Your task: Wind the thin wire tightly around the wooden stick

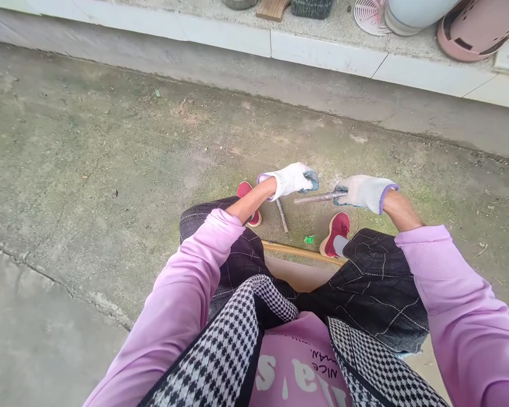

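Observation:
My left hand (296, 180), in a white knit glove with blue-grey fingers, is held low over the ground with its fingers curled inward. What sits in those fingers, if anything, is hidden. A short grey rod (282, 216) shows below that glove, its upper end out of sight behind it; I cannot tell if they touch. My right hand (362, 192), gloved the same way, is closed on another short rod (316, 198). This rod is brownish-grey, shiny near the fingers, and its free end points left toward my left hand.
Red shoes (338, 230) stand either side of the work spot, near a green scrap (309, 239) and a yellowish wooden strip (301, 250). Beyond the concrete floor (110, 141) runs a white-tiled ledge (322, 53), bearing a pink perforated container (479, 28) and a pale bucket (413, 14).

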A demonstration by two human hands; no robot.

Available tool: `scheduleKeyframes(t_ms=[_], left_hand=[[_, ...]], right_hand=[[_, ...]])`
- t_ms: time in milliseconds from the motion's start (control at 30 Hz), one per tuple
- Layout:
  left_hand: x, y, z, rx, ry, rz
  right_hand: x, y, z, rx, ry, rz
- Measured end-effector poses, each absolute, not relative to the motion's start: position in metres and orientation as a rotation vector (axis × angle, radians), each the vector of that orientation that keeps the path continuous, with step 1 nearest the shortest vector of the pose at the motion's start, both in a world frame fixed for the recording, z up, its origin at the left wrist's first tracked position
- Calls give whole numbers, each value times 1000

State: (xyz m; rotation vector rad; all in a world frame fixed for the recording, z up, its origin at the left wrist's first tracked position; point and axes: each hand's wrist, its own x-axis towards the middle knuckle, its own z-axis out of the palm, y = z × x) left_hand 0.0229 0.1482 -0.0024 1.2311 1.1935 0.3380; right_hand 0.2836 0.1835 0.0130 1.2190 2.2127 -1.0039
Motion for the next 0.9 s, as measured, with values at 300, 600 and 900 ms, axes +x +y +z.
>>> scheduleKeyframes(t_ms=[300, 600, 900], left_hand=[[28, 148, -10, 1044, 1055, 478], [19, 154, 1, 1238, 1132, 388], [32, 145, -10, 1077, 1118, 451]], right_hand=[[286, 186, 40, 1924, 2097, -1779], [286, 173, 44, 1154, 1880, -1670], [280, 196, 19, 1802, 2153, -808]])
